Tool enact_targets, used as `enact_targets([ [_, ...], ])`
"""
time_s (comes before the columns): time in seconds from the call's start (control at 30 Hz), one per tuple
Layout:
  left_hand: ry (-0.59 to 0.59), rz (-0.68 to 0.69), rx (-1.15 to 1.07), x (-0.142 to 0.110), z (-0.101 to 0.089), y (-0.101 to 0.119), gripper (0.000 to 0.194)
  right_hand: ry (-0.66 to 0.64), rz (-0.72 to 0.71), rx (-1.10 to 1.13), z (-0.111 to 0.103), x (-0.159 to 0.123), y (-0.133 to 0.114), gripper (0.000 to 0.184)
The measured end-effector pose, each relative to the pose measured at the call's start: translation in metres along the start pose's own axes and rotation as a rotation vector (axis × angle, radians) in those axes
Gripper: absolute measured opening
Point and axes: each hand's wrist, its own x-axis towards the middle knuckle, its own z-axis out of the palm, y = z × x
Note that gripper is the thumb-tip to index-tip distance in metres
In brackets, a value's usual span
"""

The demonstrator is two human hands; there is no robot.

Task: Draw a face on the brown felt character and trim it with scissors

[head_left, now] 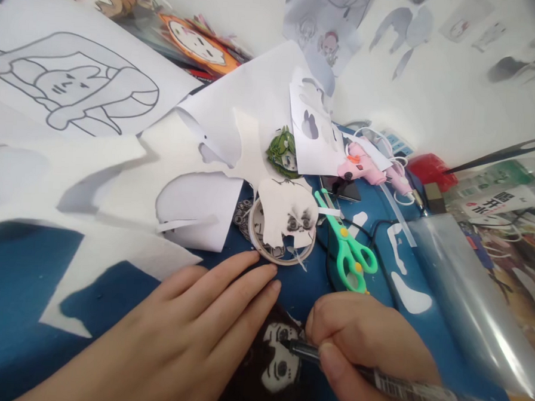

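My right hand is closed around a black marker pen, whose tip rests at the drawn face of a dark-haired paper character. Stretched out flat, my left hand lies over the left part of that piece, its fingertips near a round tape roll. The character's lower edge runs out of view, and its left side is hidden under my left hand. On top of the roll sits a white paper cutout with a small sketched face. Green-handled scissors lie just beyond my right hand.
White paper offcuts spread over the blue table at left, near a line-drawn sheet. Behind stand a green-haired cutout and a pink glue gun. A clear plastic sleeve and small paper scraps lie right.
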Motion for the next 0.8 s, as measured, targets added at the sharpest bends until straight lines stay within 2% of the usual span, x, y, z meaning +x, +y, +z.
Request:
enact_targets([
  [0.27,0.003,-0.023,-0.076,-0.0013,-0.0019,-0.0006,0.073,0.068,0.003,-0.108,0.0021,0.0030,-0.0022,0.023],
  [0.47,-0.040,0.003,-0.019,-0.0031,-0.0029,-0.0011,0.078,0.061,0.001,-0.141,0.0011,0.0061,-0.0037,0.022],
  [0.67,-0.022,-0.003,-0.010,0.0005,-0.0028,-0.0013,0.075,0.055,0.013,-0.142,0.0010,0.0060,-0.0057,0.021],
  [0.8,-0.051,0.004,-0.003,0.0022,-0.0028,-0.0022,0.076,0.066,0.006,-0.147,0.0013,0.0064,-0.0050,0.021],
])
